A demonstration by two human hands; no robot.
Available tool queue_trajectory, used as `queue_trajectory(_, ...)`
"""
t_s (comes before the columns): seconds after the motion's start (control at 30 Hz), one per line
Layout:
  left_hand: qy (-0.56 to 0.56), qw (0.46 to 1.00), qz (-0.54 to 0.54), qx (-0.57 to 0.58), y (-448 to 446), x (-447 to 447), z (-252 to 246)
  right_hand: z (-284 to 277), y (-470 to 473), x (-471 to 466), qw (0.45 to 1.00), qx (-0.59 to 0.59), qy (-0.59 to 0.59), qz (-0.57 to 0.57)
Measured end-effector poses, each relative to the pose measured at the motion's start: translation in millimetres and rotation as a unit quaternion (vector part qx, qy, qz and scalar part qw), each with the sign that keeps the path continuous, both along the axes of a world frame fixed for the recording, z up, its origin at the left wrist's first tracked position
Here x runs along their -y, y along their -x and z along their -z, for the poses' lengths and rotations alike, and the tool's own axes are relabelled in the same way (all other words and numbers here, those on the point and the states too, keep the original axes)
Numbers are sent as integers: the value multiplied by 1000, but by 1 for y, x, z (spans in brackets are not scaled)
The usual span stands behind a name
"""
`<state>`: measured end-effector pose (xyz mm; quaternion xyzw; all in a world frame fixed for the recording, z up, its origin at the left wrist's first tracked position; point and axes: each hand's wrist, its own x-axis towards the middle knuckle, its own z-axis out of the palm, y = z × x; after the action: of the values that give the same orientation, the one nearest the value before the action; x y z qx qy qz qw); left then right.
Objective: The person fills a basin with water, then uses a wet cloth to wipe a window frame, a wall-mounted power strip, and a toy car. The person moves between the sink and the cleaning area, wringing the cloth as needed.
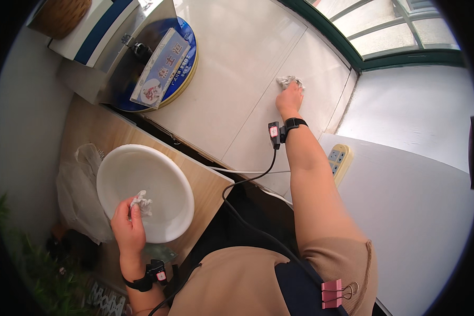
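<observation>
My left hand (130, 223) pinches a crumpled piece of white tissue or cloth (143, 203) above a round white plastic basin (186, 185), which stands on a wood-grain surface. Reaching out over pale tiles, my right hand (290, 98) presses on another crumpled whitish tissue or cloth (287, 80), whose folds show beyond the fingertips; part of it is hidden under the hand. Each wrist wears a black strap with a small device.
A round blue tin (187, 75) with a printed card (160, 69) on it stands at the upper left. A power strip (341, 160) lies right of my forearm. White and black cables cross the gap beside the wood-grain surface (209, 189). A clear plastic bag (79, 197) lies left of the basin.
</observation>
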<state>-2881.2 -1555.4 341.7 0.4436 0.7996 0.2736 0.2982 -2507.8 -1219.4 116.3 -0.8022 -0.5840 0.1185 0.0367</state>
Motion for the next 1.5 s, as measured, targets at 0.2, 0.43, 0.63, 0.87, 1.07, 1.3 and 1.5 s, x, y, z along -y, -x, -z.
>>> queue_trajectory(0.2, 39, 999, -35, 9, 0, 13, 2, 19, 117, 33, 904, -126, -51, -406)
queue_trajectory(0.43, -73, 997, -7, 39, 6, 16, -19, 3, 83, 170, 780, -164, 91, -597)
queue_trajectory(0.63, -123, 974, -39, 186, 16, 25, -16, -90, 45, 135, 920, -245, 189, -240)
queue_trajectory(0.87, -179, 814, -177, 523, 32, 22, -9, -202, 151, 201, 725, -535, 251, -355)
queue_trajectory(1.07, -158, 725, -222, 632, 30, 21, -25, -221, 219, 249, 715, -291, 136, -621)
queue_trajectory(1.3, -158, 711, -165, 665, 17, 33, -27, -239, 239, 258, 747, -571, 110, -322)
queue_trajectory(1.5, -143, 669, -134, 717, 1, 19, -21, -251, 240, 281, 791, -438, -103, -415)
